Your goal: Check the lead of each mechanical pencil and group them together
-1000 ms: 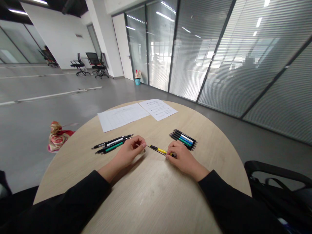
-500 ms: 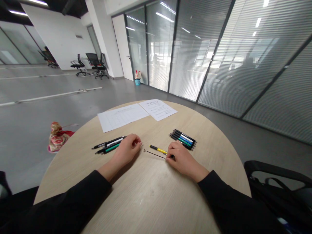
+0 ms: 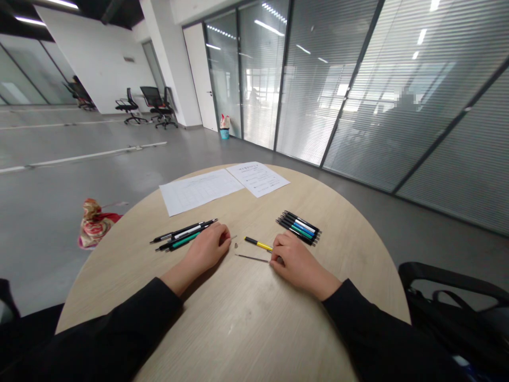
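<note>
A slim dark refill [image 3: 251, 258] extends from the right hand [image 3: 293, 257], its end pinched in the fingers, near a yellow pen [image 3: 261, 245] whose far end they hide. The left hand [image 3: 210, 245] pinches a thin pale piece [image 3: 234, 237] near a tiny part [image 3: 236, 245] on the surface [image 3: 246, 318]. A light, steady grip best suits such slender pieces. Loose pens [image 3: 185, 240] and a pen row [image 3: 302, 226] flank the hands.
</note>
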`<move>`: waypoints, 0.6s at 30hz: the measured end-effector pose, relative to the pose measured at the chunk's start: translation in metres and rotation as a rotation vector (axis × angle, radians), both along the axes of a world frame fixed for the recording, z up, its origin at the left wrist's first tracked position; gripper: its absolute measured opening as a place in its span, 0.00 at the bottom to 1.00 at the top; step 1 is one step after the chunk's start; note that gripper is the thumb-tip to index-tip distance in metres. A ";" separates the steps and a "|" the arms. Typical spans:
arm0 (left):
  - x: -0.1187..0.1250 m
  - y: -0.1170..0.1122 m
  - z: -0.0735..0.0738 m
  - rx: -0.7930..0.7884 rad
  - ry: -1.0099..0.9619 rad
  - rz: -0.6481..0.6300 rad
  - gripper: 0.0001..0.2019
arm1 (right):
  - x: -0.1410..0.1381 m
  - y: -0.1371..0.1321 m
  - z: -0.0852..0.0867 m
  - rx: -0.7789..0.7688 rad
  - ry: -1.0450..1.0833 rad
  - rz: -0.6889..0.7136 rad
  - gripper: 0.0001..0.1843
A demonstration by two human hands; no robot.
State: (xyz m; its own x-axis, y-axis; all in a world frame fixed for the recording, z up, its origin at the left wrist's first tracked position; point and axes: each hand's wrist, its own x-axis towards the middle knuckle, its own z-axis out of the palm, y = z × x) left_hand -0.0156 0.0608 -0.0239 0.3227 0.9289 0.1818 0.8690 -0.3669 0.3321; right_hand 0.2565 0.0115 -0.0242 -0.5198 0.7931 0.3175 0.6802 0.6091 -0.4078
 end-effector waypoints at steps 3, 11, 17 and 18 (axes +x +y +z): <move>0.000 -0.001 0.000 0.002 0.020 0.009 0.03 | -0.001 0.000 0.000 -0.003 0.002 -0.001 0.08; -0.001 -0.001 -0.001 0.026 0.018 0.008 0.05 | -0.001 -0.001 0.002 -0.019 0.009 0.004 0.08; 0.000 -0.002 -0.001 0.021 0.032 0.000 0.05 | 0.000 0.000 -0.001 -0.027 0.019 0.005 0.07; 0.000 -0.002 -0.001 0.021 0.034 0.001 0.05 | 0.000 0.000 -0.001 -0.027 0.021 0.006 0.07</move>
State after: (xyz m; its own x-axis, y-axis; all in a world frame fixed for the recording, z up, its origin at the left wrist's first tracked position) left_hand -0.0153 0.0588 -0.0244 0.3285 0.9252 0.1898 0.8799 -0.3728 0.2946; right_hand 0.2562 0.0117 -0.0255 -0.5182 0.7982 0.3072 0.6674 0.6020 -0.4384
